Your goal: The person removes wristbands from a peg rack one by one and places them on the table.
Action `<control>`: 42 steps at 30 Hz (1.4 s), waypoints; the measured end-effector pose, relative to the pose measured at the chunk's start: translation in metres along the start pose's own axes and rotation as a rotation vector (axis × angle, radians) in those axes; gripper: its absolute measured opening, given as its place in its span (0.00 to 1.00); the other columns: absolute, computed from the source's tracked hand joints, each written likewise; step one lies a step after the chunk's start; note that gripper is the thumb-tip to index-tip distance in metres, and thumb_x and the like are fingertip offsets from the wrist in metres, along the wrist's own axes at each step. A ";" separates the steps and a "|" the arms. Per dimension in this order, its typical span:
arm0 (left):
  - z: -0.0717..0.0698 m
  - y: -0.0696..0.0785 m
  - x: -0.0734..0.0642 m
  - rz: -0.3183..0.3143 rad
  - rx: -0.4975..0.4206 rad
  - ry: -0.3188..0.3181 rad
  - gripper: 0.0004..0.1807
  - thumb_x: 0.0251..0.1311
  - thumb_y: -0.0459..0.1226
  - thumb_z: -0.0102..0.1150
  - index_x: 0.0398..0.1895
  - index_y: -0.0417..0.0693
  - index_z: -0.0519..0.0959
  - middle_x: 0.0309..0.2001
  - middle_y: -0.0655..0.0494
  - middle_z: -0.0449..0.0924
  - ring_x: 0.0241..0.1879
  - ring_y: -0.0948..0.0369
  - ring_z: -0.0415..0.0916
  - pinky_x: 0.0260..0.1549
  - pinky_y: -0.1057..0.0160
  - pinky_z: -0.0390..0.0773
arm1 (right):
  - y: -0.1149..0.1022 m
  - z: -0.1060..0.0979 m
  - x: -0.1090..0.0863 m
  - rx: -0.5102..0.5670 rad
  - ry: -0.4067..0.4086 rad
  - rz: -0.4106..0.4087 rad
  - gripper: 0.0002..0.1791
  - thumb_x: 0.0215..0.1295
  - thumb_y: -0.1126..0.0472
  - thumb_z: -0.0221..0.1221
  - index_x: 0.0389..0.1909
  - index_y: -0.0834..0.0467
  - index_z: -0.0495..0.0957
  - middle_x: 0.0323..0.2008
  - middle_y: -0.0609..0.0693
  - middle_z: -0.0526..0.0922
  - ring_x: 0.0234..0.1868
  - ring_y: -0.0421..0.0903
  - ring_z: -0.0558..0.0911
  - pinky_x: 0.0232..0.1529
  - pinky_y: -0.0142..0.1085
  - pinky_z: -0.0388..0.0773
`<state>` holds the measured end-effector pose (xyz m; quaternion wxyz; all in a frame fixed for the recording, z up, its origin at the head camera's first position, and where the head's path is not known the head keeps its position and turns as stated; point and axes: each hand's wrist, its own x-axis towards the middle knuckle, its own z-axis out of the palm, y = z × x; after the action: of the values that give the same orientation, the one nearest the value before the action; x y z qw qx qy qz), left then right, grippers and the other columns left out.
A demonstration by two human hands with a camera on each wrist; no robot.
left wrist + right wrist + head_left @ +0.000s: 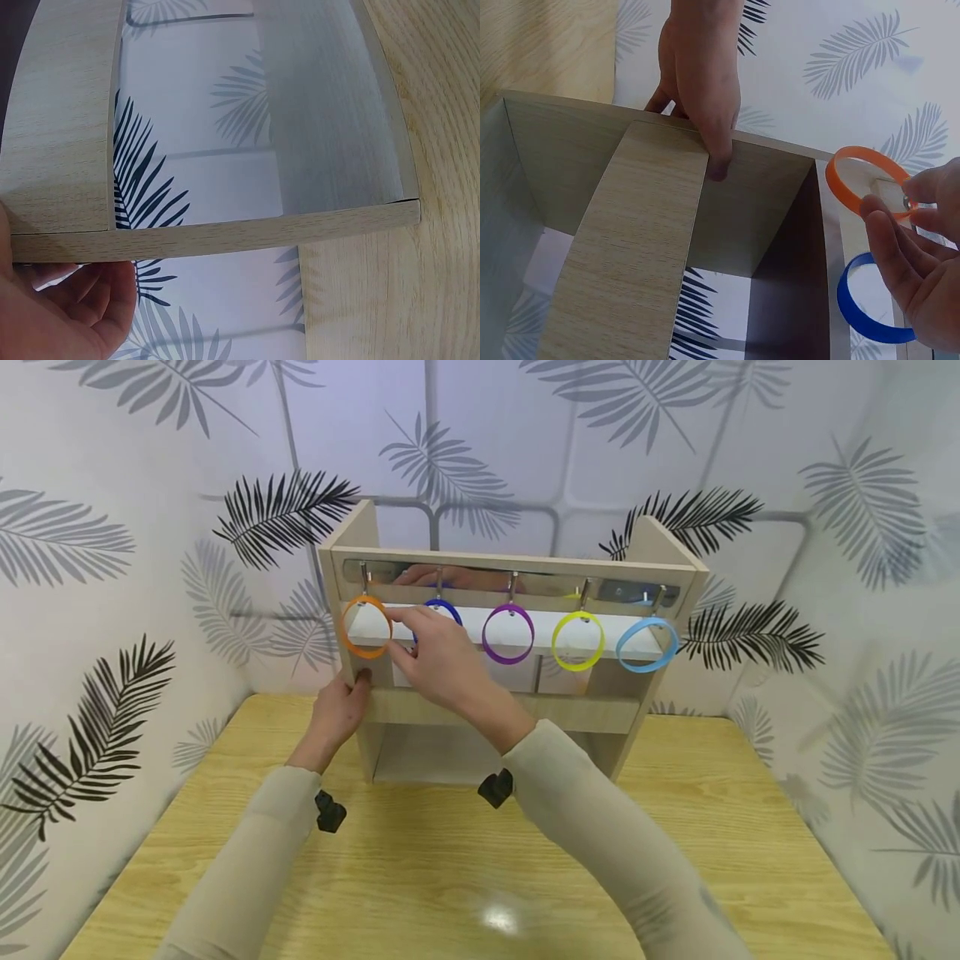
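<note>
From where I stand, the head view shows a wooden rack upright on the desk, in front of a leaf-patterned wall. Five rings hang in a row from the hooks along its upper front: an orange ring at the left end, then a blue ring, a purple ring, a yellow ring and a light blue ring. The person's right hand is at the orange ring's right edge, thumb and finger bent toward it, and partly covers the blue one. Lower down, the left hand holds the rack's left side panel.

In the left wrist view, that panel's edge runs across the picture, with the left hand's curled fingers against its outer side.

The right wrist view shows the right hand pinching the orange ring by its rim, close to the hook; the blue ring hangs just beside it. Farther off, the left hand grips the panel, thumb on the inner face, other fingers outside.
</note>
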<state>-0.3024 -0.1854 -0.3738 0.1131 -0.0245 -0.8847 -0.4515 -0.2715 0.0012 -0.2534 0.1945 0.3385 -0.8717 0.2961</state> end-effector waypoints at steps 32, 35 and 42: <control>0.001 -0.002 0.000 -0.027 -0.008 0.004 0.31 0.71 0.54 0.30 0.64 0.40 0.65 0.55 0.34 0.71 0.47 0.44 0.70 0.46 0.46 0.69 | -0.002 0.014 0.018 -0.013 0.011 -0.006 0.23 0.65 0.59 0.59 0.61 0.57 0.69 0.40 0.50 0.84 0.34 0.44 0.79 0.32 0.30 0.71; 0.001 -0.002 0.000 -0.023 -0.001 0.010 0.31 0.71 0.54 0.31 0.63 0.40 0.66 0.55 0.34 0.71 0.47 0.45 0.70 0.45 0.46 0.69 | -0.003 0.013 0.018 -0.011 0.018 -0.006 0.23 0.65 0.59 0.59 0.60 0.57 0.70 0.39 0.50 0.84 0.33 0.43 0.80 0.32 0.29 0.71; 0.001 0.000 -0.001 -0.014 0.001 0.036 0.29 0.71 0.53 0.32 0.55 0.39 0.70 0.46 0.37 0.74 0.40 0.47 0.69 0.38 0.51 0.69 | -0.004 0.009 0.015 0.064 0.018 0.004 0.22 0.65 0.61 0.58 0.60 0.58 0.70 0.38 0.51 0.84 0.33 0.42 0.82 0.32 0.26 0.75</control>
<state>-0.3019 -0.1845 -0.3750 0.1257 -0.0101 -0.8829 -0.4523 -0.2800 -0.0136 -0.2504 0.1907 0.3402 -0.8607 0.3274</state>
